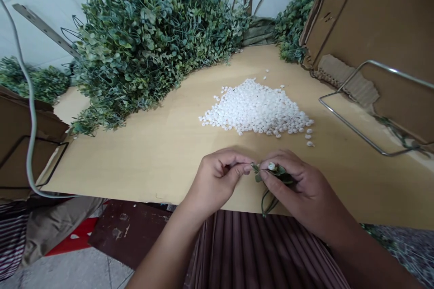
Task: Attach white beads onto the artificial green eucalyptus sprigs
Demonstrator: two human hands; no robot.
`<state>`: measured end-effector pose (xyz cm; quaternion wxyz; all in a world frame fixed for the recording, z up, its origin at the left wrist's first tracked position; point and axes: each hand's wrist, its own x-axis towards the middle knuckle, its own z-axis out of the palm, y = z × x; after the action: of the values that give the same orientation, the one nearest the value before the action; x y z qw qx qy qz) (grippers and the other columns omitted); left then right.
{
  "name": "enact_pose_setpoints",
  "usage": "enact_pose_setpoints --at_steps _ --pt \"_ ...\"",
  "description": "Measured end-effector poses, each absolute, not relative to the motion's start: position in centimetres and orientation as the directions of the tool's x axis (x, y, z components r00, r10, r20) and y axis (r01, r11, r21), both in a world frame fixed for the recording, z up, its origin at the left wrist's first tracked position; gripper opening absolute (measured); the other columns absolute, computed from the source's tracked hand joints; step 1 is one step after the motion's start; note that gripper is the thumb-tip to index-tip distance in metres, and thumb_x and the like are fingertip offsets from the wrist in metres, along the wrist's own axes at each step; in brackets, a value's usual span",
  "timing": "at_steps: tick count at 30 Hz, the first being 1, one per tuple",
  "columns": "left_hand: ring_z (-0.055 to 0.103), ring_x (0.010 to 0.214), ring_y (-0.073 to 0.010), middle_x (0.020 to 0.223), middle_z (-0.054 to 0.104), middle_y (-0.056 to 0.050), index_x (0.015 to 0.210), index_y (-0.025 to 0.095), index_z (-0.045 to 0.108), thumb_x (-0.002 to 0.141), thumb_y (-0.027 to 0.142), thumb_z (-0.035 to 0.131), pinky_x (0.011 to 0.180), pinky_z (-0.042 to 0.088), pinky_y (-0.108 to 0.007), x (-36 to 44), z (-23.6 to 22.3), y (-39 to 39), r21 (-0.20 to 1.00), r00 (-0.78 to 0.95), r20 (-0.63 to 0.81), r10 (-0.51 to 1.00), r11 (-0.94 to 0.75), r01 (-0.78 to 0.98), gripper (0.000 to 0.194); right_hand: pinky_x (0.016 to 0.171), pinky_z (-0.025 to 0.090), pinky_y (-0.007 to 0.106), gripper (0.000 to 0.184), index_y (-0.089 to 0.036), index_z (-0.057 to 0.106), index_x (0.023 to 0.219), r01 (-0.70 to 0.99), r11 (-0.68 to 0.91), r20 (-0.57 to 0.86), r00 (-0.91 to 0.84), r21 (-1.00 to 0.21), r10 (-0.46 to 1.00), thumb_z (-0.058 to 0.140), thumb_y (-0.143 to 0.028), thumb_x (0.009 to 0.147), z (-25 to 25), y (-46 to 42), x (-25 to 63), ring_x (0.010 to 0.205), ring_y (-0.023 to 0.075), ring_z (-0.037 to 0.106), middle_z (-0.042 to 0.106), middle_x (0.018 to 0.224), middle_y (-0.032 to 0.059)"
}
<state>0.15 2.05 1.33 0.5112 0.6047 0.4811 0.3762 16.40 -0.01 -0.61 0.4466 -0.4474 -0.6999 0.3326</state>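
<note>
My left hand and my right hand meet over the near edge of the tan table. Both are closed in a pinch on a small green artificial leaf sprig, whose thin stems hang down toward my lap. A small white bead sits on top of the sprig between my right thumb and fingers. My left fingertips pinch the sprig's left tip. Just beyond my hands lies a heap of small white beads.
A big pile of green artificial foliage covers the table's far left. More greenery sits at the back right beside cardboard boxes. A bent metal wire frame lies at the right. A grey cable and another box stand left.
</note>
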Motion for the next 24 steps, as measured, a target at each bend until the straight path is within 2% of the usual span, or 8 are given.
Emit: enact_pose_setpoints --at_steps 3,6,8,10,13,17,24 --pt "0.061 0.068 -0.0128 0.074 0.069 -0.004 0.075 0.015 0.068 0.076 0.017 0.060 0.068 0.050 -0.025 -0.1 1.3 3.5 0.962 0.295 -0.056 0.954 -0.028 0.272 0.009 0.066 0.044 0.027 0.010 -0.019 0.055 0.079 0.359 0.323 0.283 -0.161 -0.875 0.946 0.047 -0.018 0.086 -0.7 0.0 16.5 0.073 0.0170 0.056 0.058 0.077 0.0024" --pt "0.062 0.075 -0.0156 0.082 0.070 -0.006 0.083 0.016 0.069 0.079 0.019 0.056 0.072 0.050 -0.030 0.0 0.8 5.5 0.880 0.258 0.041 0.965 -0.157 0.448 0.014 0.070 0.045 0.028 0.008 -0.019 0.053 0.082 0.377 0.310 0.278 -0.138 -0.873 0.951 0.047 -0.020 0.088 -1.0 -0.1 16.6 0.077 0.0183 0.056 0.059 0.082 0.0038" --pt "0.062 0.079 -0.0179 0.087 0.069 -0.007 0.087 0.017 0.070 0.079 0.016 0.055 0.074 0.049 -0.033 0.3 0.5 6.7 0.733 0.279 0.119 0.953 -0.274 0.623 0.016 0.071 0.045 0.029 0.009 -0.019 0.053 0.083 0.378 0.342 0.301 -0.164 -0.860 0.939 0.045 -0.020 0.089 -1.1 -0.1 16.7 0.079 0.0192 0.056 0.058 0.084 0.0046" --pt "0.062 0.081 -0.0201 0.089 0.068 -0.008 0.089 0.018 0.070 0.080 0.013 0.053 0.075 0.048 -0.034 0.8 0.4 7.6 0.545 0.326 0.138 0.935 -0.346 0.764 0.020 0.072 0.045 0.031 0.010 -0.019 0.053 0.083 0.386 0.390 0.334 -0.204 -0.836 0.920 0.044 -0.020 0.089 -1.2 -0.1 16.7 0.082 0.0206 0.054 0.057 0.084 0.0054" --pt "0.061 0.082 -0.0212 0.090 0.066 -0.008 0.086 0.018 0.069 0.082 0.011 0.047 0.074 0.048 -0.034 1.3 0.4 8.3 0.365 0.360 0.131 0.924 -0.382 0.849 0.023 0.073 0.044 0.035 0.011 -0.019 0.053 0.081 0.430 0.479 0.395 -0.275 -0.765 0.877 0.045 -0.017 0.089 -1.3 0.0 16.5 0.084 0.0231 0.052 0.056 0.083 0.0068" --pt "0.060 0.079 -0.0192 0.089 0.065 -0.006 0.083 0.018 0.065 0.080 0.008 0.046 0.071 0.046 -0.032 1.4 0.5 8.4 0.326 0.336 0.153 0.929 -0.368 0.871 0.021 0.076 0.044 0.039 0.007 -0.017 0.053 0.085 0.466 0.569 0.423 -0.387 -0.678 0.820 0.048 -0.012 0.088 -1.4 0.0 16.7 0.087 0.0247 0.049 0.056 0.086 0.0087" --pt "0.059 0.080 -0.0195 0.090 0.064 -0.007 0.086 0.017 0.061 0.081 0.010 0.048 0.072 0.046 -0.031 1.0 0.4 8.8 0.322 0.295 0.128 0.947 -0.321 0.891 0.015 0.085 0.042 0.040 0.013 -0.019 0.055 0.095 0.361 0.609 0.381 -0.532 -0.706 0.756 0.046 -0.011 0.089 -1.6 0.0 18.2 0.101 0.0251 0.048 0.055 0.098 0.0093"
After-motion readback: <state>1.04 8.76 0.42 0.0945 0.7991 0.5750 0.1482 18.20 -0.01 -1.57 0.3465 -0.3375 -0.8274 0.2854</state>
